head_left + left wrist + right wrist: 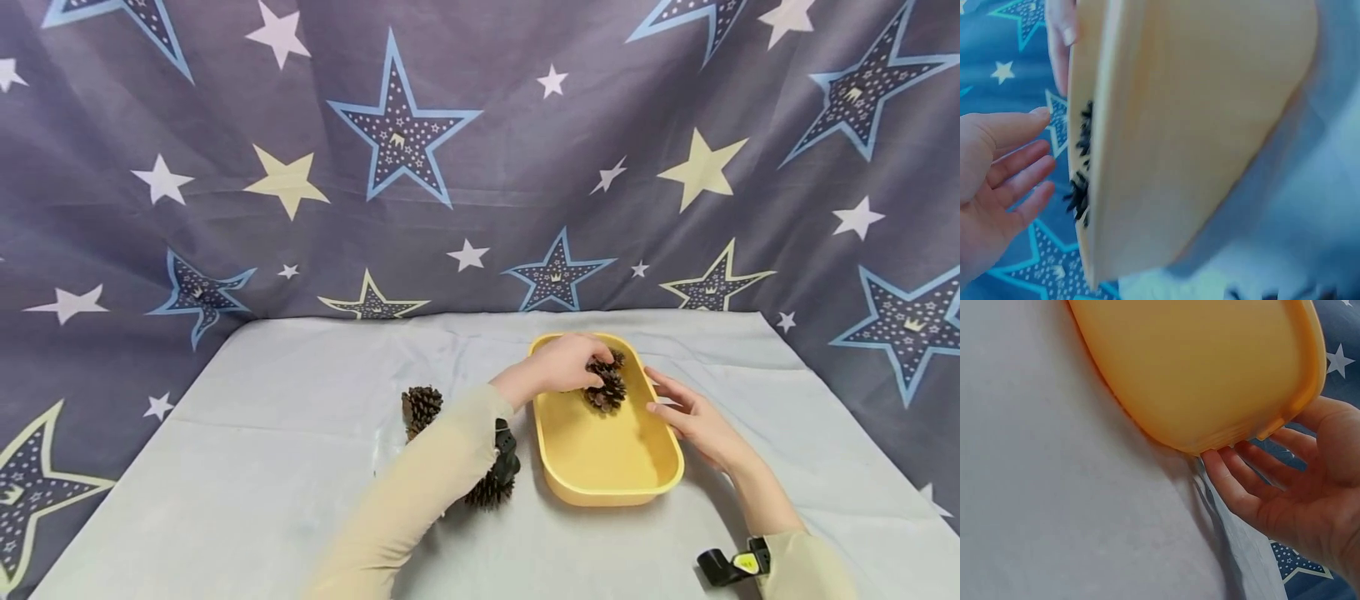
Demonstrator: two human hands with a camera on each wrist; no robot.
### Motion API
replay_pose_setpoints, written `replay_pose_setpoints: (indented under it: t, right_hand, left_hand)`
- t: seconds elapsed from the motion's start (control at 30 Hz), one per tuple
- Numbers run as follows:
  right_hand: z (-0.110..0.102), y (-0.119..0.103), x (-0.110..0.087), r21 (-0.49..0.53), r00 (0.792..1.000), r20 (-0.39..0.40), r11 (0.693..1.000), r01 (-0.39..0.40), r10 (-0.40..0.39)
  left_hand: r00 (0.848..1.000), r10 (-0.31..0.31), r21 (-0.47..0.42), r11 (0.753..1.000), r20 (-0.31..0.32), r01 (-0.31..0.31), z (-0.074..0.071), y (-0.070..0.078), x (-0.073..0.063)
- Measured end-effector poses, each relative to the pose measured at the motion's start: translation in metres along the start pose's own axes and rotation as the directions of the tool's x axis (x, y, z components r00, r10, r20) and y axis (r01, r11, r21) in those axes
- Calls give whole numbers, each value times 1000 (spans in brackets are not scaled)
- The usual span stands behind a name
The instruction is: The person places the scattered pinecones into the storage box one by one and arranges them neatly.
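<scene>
Inside a yellow plastic tub [609, 490], dark brown pine cones [604, 393] lie near the far end. My left hand [567, 363] reaches over the tub's left rim, with fingertips close by these cones. Seen from the left wrist, the left hand [1004, 172] has its fingers spread loosely, with a gap between them and the pine cones [1082, 194]. My right hand [697, 421] touches the outside of the tub's right wall. In the right wrist view, the fingers of the right hand [1291, 478] rest against the tub's outer side and the thumb is at its rim.
More pine cones stand left of the tub, one at the back [422, 407] and one nearer [491, 490], partly hidden by my left sleeve [427, 483]. A pale cloth covers the table [247, 467]. Behind hangs a dark star-patterned curtain [495, 167].
</scene>
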State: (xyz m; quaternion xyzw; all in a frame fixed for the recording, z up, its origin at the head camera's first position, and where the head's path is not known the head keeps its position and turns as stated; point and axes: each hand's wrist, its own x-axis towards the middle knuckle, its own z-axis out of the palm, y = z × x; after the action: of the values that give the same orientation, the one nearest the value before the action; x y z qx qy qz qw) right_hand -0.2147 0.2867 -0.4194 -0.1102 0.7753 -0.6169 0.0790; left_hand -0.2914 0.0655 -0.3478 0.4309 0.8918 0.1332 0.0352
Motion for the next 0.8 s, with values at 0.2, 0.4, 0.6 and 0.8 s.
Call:
replay_pose_setpoints:
  t: [0.2, 0.4, 0.6, 0.8]
  right_hand:
    - [0, 0, 0, -8, 1000, -2, 1000, 11, -11]
    - [-1, 1, 0, 1, 1000, -4, 1000, 10, -10]
    - [0, 1, -2, 5, 1000, 8, 1000, 21, -21]
    - [-1, 2, -1, 13, 999, 6, 999, 50, -50]
  left_hand:
    - [1000, -2, -116, 993, 6, 2, -13, -20, -21]
    - [1000, -13, -197, 980, 9, 14, -22, -37, -41]
    - [1000, 9, -197, 980, 6, -7, -23, -53, -61]
    - [1000, -14, -199, 980, 19, 18, -24, -66, -79]
